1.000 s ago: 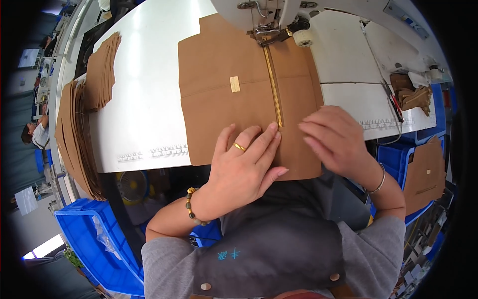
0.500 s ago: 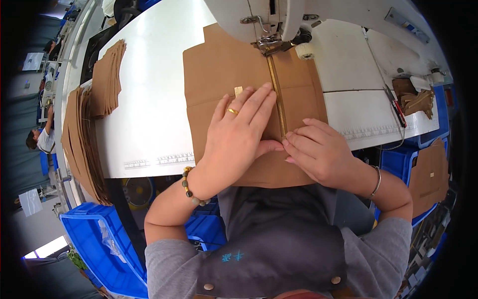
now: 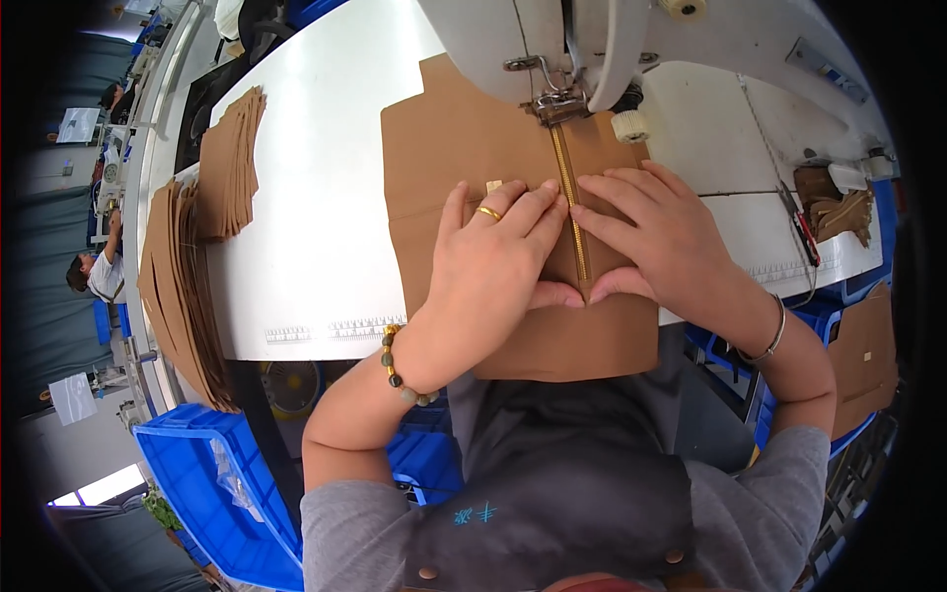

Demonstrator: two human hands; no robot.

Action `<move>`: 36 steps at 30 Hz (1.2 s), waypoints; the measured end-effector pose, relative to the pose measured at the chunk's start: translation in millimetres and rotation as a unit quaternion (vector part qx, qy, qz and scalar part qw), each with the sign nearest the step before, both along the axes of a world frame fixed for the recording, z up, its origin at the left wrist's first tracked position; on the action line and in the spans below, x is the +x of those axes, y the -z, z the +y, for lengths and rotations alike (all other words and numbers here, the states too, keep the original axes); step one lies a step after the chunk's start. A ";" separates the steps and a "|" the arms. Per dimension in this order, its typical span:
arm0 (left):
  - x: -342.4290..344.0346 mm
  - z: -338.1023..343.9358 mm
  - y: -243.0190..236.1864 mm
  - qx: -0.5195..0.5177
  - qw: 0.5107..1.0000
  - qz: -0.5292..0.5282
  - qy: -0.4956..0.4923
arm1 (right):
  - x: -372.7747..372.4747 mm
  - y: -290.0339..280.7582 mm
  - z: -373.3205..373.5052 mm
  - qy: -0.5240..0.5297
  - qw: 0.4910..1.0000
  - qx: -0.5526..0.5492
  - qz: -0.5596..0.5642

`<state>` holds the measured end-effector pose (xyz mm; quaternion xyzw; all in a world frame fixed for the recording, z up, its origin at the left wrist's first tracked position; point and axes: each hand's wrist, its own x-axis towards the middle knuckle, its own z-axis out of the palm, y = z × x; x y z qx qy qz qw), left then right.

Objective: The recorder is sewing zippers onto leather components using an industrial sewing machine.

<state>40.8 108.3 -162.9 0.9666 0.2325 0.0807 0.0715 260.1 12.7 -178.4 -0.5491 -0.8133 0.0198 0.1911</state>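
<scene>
A brown fabric panel (image 3: 464, 128) lies on the white table, its near end hanging over the edge toward my apron. Down it runs a gold-toothed zipper (image 3: 580, 247), whose far end sits under the presser foot of the sewing machine (image 3: 558, 107). My left hand (image 3: 498, 247) rests flat on the panel left of the zipper, fingers stretched out, a gold ring on one. My right hand (image 3: 666, 232) lies on the right side, fingers spread, tips beside the teeth. Both thumbs point inward and almost meet at the zipper's near end. A small pale tag (image 3: 494, 185) shows by my left fingers.
Stacks of brown fabric pieces (image 3: 178, 286) lie at the table's left edge, with a blue bin (image 3: 217, 493) below. At right are red-and-black snips (image 3: 801, 229), small brown pieces (image 3: 838, 215) and another brown panel (image 3: 863, 355) over a blue bin. A co-worker (image 3: 99, 271) is far left.
My right hand has moved up along the zipper and spread from a pinch to flat fingers. My left hand stays pressed on the panel. The whole view has shifted slightly.
</scene>
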 end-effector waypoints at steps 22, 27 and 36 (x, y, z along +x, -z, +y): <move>19.2 49.1 9.0 0.004 0.999 -0.050 0.004 | 13.7 8.7 39.1 0.034 0.999 0.040 -0.012; 8.4 29.2 18.0 -0.015 0.996 -0.084 -0.015 | 14.5 9.3 29.8 0.000 0.999 0.044 0.032; -1.9 -3.1 27.0 -0.062 0.986 -0.153 -0.037 | 12.7 9.1 22.0 -0.029 0.997 0.033 0.058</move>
